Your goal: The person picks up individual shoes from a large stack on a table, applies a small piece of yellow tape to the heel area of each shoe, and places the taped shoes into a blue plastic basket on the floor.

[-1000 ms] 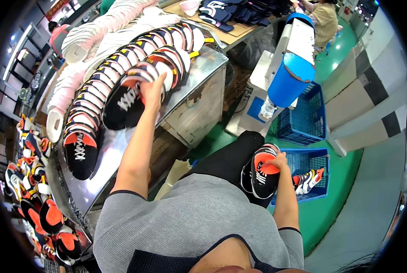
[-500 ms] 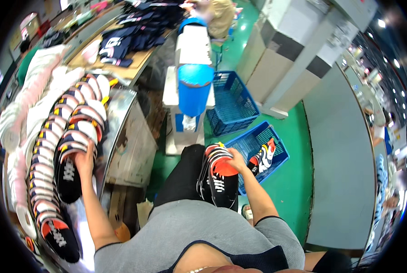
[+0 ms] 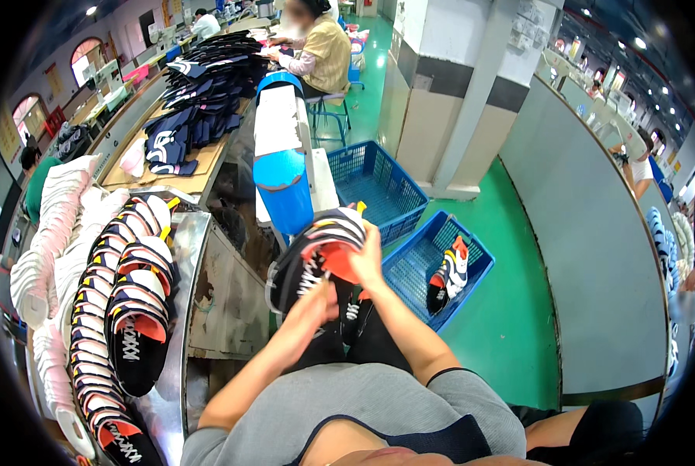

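A nested bundle of black shoe uppers (image 3: 309, 260) with orange linings and white laces is held up in front of my lap. My right hand (image 3: 368, 255) is closed on the heel end, fingers around the collar. At the laced part, my left hand (image 3: 313, 309) is closed against the bundle; its fingers are partly hidden and slightly blurred. Below, between my hands, another black laced upper (image 3: 354, 312) rests on my lap. To the left, a short stack of similar uppers (image 3: 139, 334) lies on the metal table (image 3: 191, 256), beside a long nested row (image 3: 91, 311).
White padded pieces (image 3: 43, 264) line the table's far left. A blue-and-white machine (image 3: 281, 171) stands ahead. Two blue crates (image 3: 410, 213) (image 3: 472, 291) sit on the green floor, the nearer holding several shoe uppers. Beyond, a person (image 3: 324, 54) sits beside piled dark fabric pieces (image 3: 208, 93).
My left hand has left the stack on the table and come over to the bundle in my right hand. That bundle has risen from my lap, and the view has tilted up.
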The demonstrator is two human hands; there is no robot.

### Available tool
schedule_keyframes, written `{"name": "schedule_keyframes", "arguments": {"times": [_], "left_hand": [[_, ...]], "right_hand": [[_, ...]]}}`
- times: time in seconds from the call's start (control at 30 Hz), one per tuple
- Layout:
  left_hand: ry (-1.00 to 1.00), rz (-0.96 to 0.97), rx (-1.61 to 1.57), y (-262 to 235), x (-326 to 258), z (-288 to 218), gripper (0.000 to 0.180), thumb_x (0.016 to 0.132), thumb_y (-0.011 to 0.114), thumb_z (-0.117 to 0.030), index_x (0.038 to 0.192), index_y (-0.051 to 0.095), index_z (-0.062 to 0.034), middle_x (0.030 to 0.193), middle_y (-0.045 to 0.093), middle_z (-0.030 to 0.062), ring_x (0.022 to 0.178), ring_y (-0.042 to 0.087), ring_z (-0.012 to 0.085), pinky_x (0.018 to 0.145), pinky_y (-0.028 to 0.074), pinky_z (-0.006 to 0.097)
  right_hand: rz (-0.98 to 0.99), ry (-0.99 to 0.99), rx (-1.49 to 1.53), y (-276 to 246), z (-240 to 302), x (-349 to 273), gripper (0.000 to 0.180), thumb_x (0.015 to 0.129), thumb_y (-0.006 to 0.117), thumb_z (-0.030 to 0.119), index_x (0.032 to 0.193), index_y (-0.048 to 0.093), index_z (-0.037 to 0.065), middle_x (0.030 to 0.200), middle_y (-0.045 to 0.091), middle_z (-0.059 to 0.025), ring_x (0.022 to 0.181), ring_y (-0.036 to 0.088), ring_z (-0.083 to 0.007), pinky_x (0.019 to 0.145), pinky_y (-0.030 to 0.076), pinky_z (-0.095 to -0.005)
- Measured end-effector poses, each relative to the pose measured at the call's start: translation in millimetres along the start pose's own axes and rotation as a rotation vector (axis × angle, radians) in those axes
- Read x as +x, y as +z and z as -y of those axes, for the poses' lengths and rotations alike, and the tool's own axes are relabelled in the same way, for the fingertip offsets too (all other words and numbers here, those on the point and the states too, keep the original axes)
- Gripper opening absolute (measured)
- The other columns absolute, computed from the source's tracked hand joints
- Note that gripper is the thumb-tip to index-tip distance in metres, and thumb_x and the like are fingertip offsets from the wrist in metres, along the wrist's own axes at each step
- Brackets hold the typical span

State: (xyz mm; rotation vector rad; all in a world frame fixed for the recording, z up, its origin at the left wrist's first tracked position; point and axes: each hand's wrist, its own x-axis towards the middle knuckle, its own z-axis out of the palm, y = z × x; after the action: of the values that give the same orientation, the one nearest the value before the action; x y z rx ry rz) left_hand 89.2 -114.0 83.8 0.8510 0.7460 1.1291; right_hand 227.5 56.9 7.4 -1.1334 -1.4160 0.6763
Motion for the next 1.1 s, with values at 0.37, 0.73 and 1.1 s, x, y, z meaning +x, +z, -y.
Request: {"name": "schedule_keyframes", "arguments": {"times": [0.37,0.73,1.1], "left_hand": [[-0.157,-0.320,-0.171,-23,55,26,0.044,0.088,0.057,-0.026,0.123,0.047,-0.0018,0.117,0.057,0.0091,0.108,0.056,0.0197,0.090,0.044,0.034],[-0.096,-0.440,-0.193,-98,51,-14,0.041,0.087,0.057,-0.035,0.110,0.055,-0.0012,0.098,0.065,0.0112,0.083,0.065,0.0209,0.075,0.052,0.033],[-0.035,-0.592,0.129,-117,80,-4,0.040,0.085,0.064,-0.039,0.104,0.060,-0.0047,0.094,0.062,0.0029,0.087,0.058,0.0113,0.076,0.046,0.025]], "right_hand": [[0.219,0.150,0.118,-54,22,-46,0.071,0.085,0.066,0.023,0.139,0.023,0.005,0.120,0.047,-0.0156,0.097,0.056,-0.0205,0.082,0.046,-0.0307],[0.165,0.735,0.598,-41,-17,-8,0.009,0.079,0.058,0.010,0.082,0.060,0.002,0.072,0.059,-0.0052,0.064,0.059,-0.0142,0.060,0.051,-0.0295],[0.728,0.326,-0.017,55,28,5,0.061,0.059,0.082,0.037,0.101,0.059,-0.002,0.079,0.062,-0.0087,0.075,0.061,-0.0175,0.067,0.046,-0.0287]]}}
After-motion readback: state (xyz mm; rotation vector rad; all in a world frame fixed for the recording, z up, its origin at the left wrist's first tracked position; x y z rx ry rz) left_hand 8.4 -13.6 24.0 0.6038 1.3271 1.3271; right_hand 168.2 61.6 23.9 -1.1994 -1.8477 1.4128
